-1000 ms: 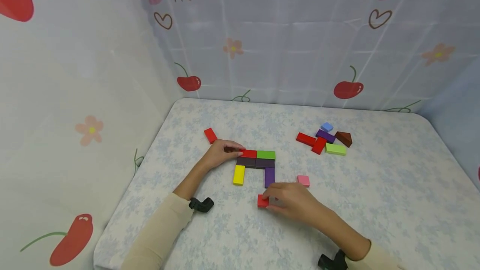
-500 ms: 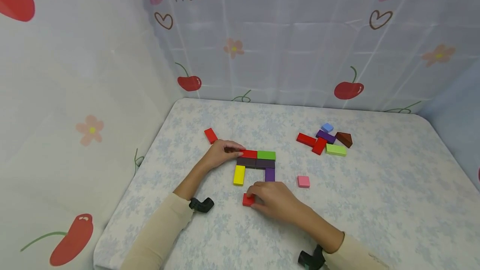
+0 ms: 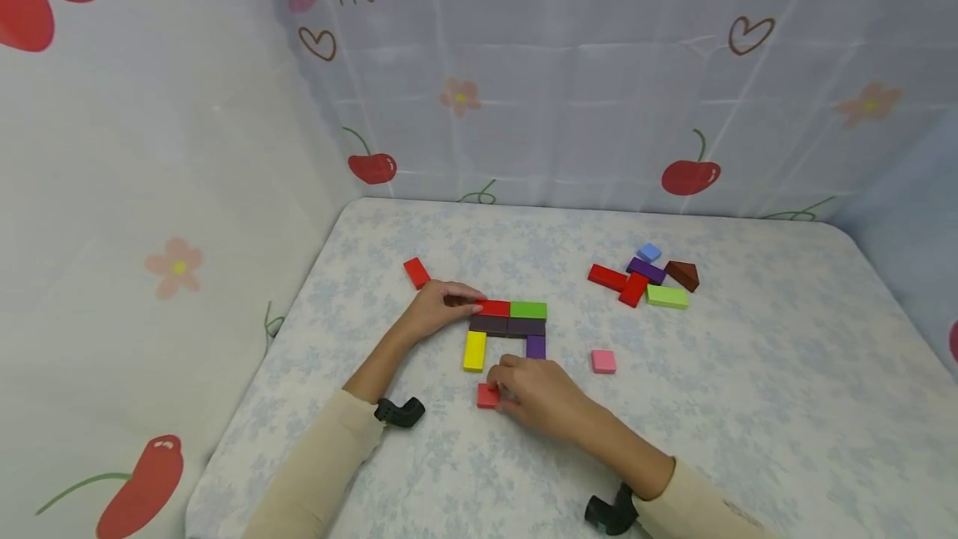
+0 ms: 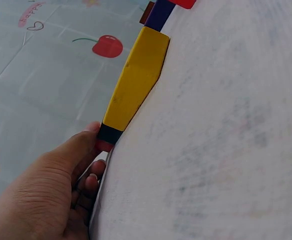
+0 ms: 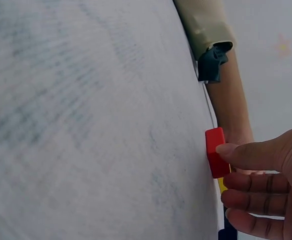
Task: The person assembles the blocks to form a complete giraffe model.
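Head view, far left: a loose red block [image 3: 417, 273] on the table [image 3: 374, 248]; just beyond the left grip [image 3: 432, 314]
Left grip: pinching the left end of the upper red block [image 3: 496, 308]; unchanged over the last second
Arrangement: yellow block [image 3: 475, 352] toward the person at left; left dark block [image 3: 489, 324] and right dark block [image 3: 527, 326] along the near side of the upper red block and the green block [image 3: 528, 310]; purple block [image 3: 535, 347] at right, its near end hidden
Small red block [image 3: 487, 396]: just nearer the person than the arrangement, apart from it; whether it rests on the table, I cannot tell
Right grip [image 3: 545, 396]: thumb and finger grasping the small red block
Just changed: a second ago the small red block sat below the purple block; now it is farther left, close to the yellow block's side; so it is nearer that side but not joined to anything
Right side: pink block [image 3: 604, 362] alone; beyond it, a loose cluster including a brown block [image 3: 682, 275]
Writing: "happy" twice on the backdrop [image 3: 569, 123], left and right; a marking on the right sleeve [image 3: 699, 499], too small to read; no brand legible
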`<state>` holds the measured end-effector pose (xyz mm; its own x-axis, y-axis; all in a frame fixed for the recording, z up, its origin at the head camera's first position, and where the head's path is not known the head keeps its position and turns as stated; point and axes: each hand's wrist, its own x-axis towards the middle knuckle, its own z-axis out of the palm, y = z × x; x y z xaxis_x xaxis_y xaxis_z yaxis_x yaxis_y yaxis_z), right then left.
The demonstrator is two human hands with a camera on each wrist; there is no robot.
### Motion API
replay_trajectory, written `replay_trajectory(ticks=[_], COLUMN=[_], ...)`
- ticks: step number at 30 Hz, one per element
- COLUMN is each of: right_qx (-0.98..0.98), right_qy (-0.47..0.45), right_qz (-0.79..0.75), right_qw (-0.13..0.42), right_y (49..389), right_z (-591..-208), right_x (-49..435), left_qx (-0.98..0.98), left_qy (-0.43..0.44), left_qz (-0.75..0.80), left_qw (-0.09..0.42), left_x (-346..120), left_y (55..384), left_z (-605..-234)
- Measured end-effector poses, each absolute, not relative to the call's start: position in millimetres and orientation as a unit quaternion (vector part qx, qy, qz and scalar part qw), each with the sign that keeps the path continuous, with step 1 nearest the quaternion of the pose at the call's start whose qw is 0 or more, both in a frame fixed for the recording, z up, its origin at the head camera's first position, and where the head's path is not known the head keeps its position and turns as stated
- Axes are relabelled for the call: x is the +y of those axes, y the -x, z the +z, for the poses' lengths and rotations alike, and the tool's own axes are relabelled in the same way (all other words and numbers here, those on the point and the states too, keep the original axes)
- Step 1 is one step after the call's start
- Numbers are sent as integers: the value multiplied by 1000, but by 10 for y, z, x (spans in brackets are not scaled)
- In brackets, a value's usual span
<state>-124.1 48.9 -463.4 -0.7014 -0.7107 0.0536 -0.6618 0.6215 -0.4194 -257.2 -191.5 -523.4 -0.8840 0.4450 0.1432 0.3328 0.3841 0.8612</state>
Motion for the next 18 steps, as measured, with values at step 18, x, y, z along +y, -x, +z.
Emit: replay_trajectory(ticks=[18], right_qx=[885], right_qy=[387], right_qz=[-252], right_qw=[59], right_y=[1235], right_z=[-4658], right_x=[417], left_qx=[829], left_qy=[-233], left_qz=[505], left_qw=[57], left_x=[-1923], left_y=[2590], left_z=[-5244])
